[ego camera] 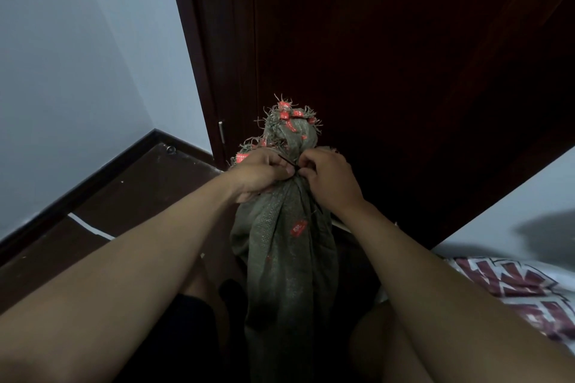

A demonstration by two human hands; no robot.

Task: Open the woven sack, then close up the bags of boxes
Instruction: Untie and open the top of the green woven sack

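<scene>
- Two hands are working at the gathered neck of one woven sack (286, 258); you are keeping both right at the tie.
- Your left hand (258, 176) is curling its fingers around the neck from the left, with the thumb pressing toward a thin dark tie (287, 162) that is sticking out slantwise between the hands; that grip is narrow and closed on the bunched cloth.
- Your right hand (329, 179) is pinching at the same spot from the right, fingertips bent tight against the tie; whether it is holding the tie itself or only the cloth beside it, you cannot tell from this view.
- One sack is standing upright between your knees, grey-green, its frayed top fanning out above the hands with several small red tags on it and one more red tag (298, 228) lower on the body.
- Behind the sack a dark wooden door (389, 40) is standing close, and the sack's frayed top is showing against it.
- To the left, a pale wall (77, 56) and its dark skirting are slanting down to a brown floor (124, 193), giving open room on that side.
- To the right, one white bag with dark red print (529, 295) is lying just beside your right forearm.
</scene>
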